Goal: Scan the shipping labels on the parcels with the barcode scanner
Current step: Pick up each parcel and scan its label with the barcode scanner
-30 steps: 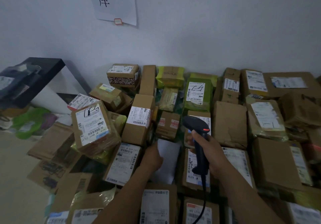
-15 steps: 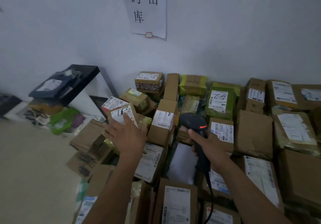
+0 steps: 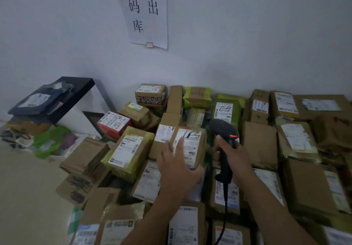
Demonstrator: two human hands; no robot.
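Both bare forearms enter from the bottom edge, centre and right, above brown cartons with white labels.

Left hand, centre frame: palm away from the camera, fingers lying close together and nearly straight on the face of a box, thumb tucked under its near edge, so the box is pinched between them. Motion blur hides the fingertips.

The box is plain cardboard, oblong and tilted, with its long axis running up the frame. Its label is white paper with black marker scrawl at the top and faces the camera.

Right hand, just right of the box: fingers curled tight round the grip of the scanner.

The scanner is matte black plastic and pistol-shaped. Its long axis is nearly upright in the frame and its head is on top, nosing to the upper left. A small red light glows on the head's rear. A thin black cable hangs from the grip's butt toward the bottom edge.

Beyond the hands, parcels lie heaped to the wall: brown cartons, some in glossy yellow-green tape, one red.

A black shelf stands at far left. A paper sign hangs on the white wall at top centre.
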